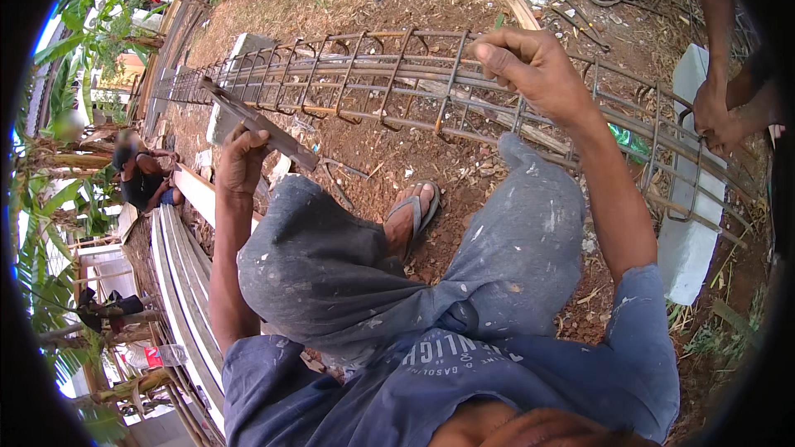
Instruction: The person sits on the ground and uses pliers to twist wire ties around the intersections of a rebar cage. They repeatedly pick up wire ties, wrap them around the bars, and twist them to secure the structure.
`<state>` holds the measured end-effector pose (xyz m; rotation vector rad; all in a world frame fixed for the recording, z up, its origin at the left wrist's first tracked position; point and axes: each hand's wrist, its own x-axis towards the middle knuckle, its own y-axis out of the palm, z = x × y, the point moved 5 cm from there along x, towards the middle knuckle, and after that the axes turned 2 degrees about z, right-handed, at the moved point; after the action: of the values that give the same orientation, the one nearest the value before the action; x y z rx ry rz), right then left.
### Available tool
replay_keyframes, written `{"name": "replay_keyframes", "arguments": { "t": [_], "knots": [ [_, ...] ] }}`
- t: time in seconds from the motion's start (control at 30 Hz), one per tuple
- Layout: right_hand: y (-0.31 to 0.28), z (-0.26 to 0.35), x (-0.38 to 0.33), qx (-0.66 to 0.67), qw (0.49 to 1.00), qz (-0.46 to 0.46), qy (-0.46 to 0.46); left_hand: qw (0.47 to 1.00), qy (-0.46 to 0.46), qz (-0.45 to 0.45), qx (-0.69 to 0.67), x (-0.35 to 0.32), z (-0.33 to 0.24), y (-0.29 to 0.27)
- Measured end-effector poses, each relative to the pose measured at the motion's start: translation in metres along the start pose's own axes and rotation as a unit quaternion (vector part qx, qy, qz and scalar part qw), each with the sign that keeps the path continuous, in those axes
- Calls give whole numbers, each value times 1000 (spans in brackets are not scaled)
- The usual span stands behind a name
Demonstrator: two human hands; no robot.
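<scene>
A long rebar cage point(431, 83), propped on white blocks across red soil, is gripped at its near top bar by the right hand point(530, 66) while a flat metal tool point(261, 124) is clenched in the left hand point(240, 161); tying seemingly under way, tool to be brought rightward to a stirrup.

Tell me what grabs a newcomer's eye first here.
The long rusty rebar cage crossing the upper middle, resting on white blocks over red dirt. The right hand grips its top bar; the left hand holds a flat metal tool beside it. Another person's hands work at far right.
</scene>
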<state>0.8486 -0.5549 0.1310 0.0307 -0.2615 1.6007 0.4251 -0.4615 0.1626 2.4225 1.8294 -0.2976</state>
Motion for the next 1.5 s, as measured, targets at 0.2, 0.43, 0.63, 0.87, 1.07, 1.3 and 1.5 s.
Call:
{"name": "replay_keyframes", "arguments": {
  "t": [0.2, 0.43, 0.63, 0.87, 1.07, 1.3, 1.5],
  "knots": [
    [88, 42, 49, -236, 958, 51, -153, 986, 22, 112, 118, 42, -53, 139],
    [44, -35, 57, -169, 982, 75, 37, 776, -24, 349, 525, 120, 1, 203],
    [-22, -80, -12, -196, 907, 7, 372, 586, 301, 353, 665, 190, 132, 221],
    [-4, -74, -33, -421, 767, 188, 446, 639, 320, 384, 585, 191, 171, 235],
    [3, -92, 3, -459, 661, 367, 466, 648, 319, 378, 580, 192, 169, 236],
    [11, -89, 10, -438, 621, 370, 535, 634, 253, 411, 604, 193, 169, 238],
    [20, -80, 3, -408, 643, 354, 543, 645, 243, 415, 594, 195, 165, 240]
  ]
}}
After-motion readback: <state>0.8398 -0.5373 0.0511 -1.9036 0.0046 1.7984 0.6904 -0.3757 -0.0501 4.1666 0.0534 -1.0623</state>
